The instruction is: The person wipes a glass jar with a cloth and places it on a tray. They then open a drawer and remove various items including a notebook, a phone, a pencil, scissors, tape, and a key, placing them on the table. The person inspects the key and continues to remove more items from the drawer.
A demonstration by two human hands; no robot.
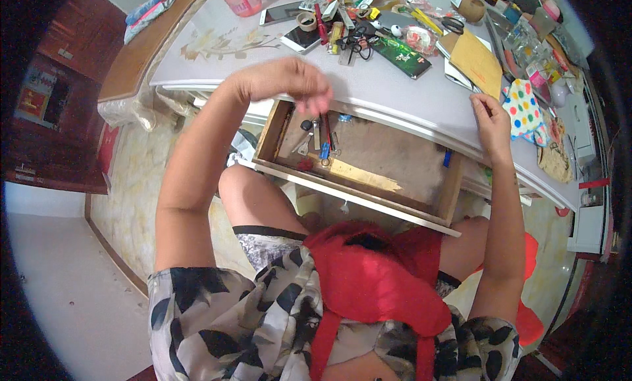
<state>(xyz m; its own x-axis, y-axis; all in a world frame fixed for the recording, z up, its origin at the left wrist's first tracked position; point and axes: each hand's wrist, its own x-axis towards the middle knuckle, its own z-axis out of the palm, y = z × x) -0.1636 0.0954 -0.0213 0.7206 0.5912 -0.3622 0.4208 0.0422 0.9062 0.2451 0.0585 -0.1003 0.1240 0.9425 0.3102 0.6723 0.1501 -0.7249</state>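
Head view, from the left: the left hand [289,81] hangs over the left end of an open wooden drawer [401,160] that is pulled out from under the white table [388,94]. Its fingers [315,104] are bunched narrow and point down, pinching the top of a thin red-and-blue tool [325,138], perhaps a pen or small screwdriver; the blur keeps me from telling how firm the grip is. That tool hangs nearly upright, its long axis running from the fingers down toward the drawer floor, with its lower end among small metal bits in the drawer's left corner. A yellowish flat strip [359,175] lies along the drawer's front edge, just right of them. Further right, the right hand [490,121] rests on the table's edge, fingers curled and holding nothing, well apart from the tool. The left hand is plainly the nearer one. Scissors, phones and packets crowd the tabletop beyond.
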